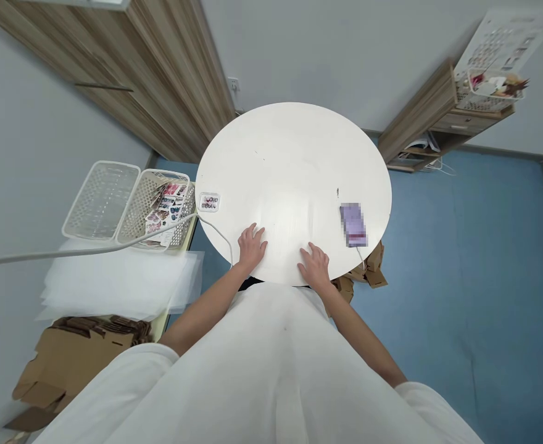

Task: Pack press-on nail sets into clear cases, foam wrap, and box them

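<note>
My left hand point(252, 248) rests on the near edge of a round white table point(290, 166), its fingers apart and holding nothing. To its right, my right hand point(315, 266) lies on the same edge, fingers spread, with nothing in it. A small clear tray point(209, 202) with little dark and pink pieces sits at the table's left edge, up and left of my left hand. On the right side of the table lies a purple phone-like object point(353, 224), blurred by pixels, with a white cable at its lower end.
Left of the table stand white baskets point(101, 200), one holding printed cards point(165, 206), above translucent sheets point(114, 277) and folded cardboard point(77, 364). A cable point(91, 250) crosses from the left to the table. A wooden cabinet point(160, 68) and low shelf point(419, 117) stand behind.
</note>
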### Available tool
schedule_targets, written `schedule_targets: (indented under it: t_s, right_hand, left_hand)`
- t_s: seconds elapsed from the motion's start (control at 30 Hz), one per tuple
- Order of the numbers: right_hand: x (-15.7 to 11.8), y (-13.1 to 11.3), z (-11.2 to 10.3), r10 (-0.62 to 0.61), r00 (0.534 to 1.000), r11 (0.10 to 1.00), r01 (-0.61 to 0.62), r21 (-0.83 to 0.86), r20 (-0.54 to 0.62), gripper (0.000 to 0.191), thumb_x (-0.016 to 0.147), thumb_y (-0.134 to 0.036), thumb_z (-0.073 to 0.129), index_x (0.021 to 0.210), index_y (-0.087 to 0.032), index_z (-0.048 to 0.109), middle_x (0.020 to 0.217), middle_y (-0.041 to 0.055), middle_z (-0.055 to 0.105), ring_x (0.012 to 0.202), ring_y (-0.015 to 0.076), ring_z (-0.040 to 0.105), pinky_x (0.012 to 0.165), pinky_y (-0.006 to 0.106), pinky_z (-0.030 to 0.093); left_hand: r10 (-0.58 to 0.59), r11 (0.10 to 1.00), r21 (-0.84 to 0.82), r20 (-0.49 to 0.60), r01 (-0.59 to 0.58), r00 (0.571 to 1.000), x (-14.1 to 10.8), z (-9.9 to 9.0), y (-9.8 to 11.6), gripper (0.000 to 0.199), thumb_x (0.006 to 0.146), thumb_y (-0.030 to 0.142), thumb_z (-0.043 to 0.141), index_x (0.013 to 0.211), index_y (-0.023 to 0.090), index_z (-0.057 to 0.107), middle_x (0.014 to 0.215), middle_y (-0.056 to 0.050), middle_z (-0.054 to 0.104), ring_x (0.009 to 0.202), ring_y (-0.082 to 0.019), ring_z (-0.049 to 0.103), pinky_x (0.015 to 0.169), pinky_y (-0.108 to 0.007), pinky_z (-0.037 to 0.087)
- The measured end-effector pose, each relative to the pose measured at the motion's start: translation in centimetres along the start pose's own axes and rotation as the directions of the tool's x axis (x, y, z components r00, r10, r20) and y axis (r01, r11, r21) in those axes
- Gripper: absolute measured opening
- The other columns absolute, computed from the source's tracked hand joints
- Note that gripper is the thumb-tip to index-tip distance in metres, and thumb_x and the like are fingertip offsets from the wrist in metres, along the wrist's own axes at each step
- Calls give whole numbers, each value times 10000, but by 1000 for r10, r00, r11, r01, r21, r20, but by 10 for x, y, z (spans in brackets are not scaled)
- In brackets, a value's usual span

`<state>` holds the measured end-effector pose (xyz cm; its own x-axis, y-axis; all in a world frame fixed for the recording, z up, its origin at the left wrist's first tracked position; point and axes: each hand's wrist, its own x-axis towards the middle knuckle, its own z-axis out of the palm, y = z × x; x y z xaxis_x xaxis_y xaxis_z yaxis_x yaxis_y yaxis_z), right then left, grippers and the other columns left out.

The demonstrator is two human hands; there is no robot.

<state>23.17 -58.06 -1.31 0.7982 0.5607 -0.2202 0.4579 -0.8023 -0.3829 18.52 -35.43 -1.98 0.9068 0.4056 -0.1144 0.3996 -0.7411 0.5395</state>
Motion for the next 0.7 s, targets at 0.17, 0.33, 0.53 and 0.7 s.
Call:
schedule_targets:
  t_s: [0.17,0.33,0.53,0.7]
  right_hand:
    - [3,-7,6,-33,995,997,39,-61,92,409,850,-296,440,1249,-205,448,1418,146,343,1295,292,288,1001,518,214]
    - [14,-7,7,0,995,994,12,-108,103,396,876,-315,392,1251,-201,439,1429,146,330,1311,282,276,1004,508,211]
    - [18,-5,6,-1,998,993,9,-118,68,386,872,-310,399,1243,-212,443,1415,145,352,1301,292,288,991,515,220]
    - [15,-9,8,11,1000,997,-13,-81,-24,416,875,-342,397,1258,-185,434,1375,169,386,1250,295,347,964,490,274]
  left_hand:
    - [188,973,101,179,-208,966,-18,-7,-9,321,820,263,471,1128,251,561,1325,-102,475,1276,-303,336,1024,-505,200]
    - [195,928,272,226,-254,954,-16,-6,-14,387,842,275,413,1218,239,499,1382,-97,421,1317,-296,289,1022,-541,193]
    - [208,922,287,200,-260,958,-10,-3,-15,414,838,292,420,1242,227,485,1393,-105,404,1330,-307,268,1015,-546,213]
    - [241,933,225,188,-281,952,-12,-3,-19,416,848,289,405,1250,203,475,1412,-117,375,1347,-295,237,1026,-532,205]
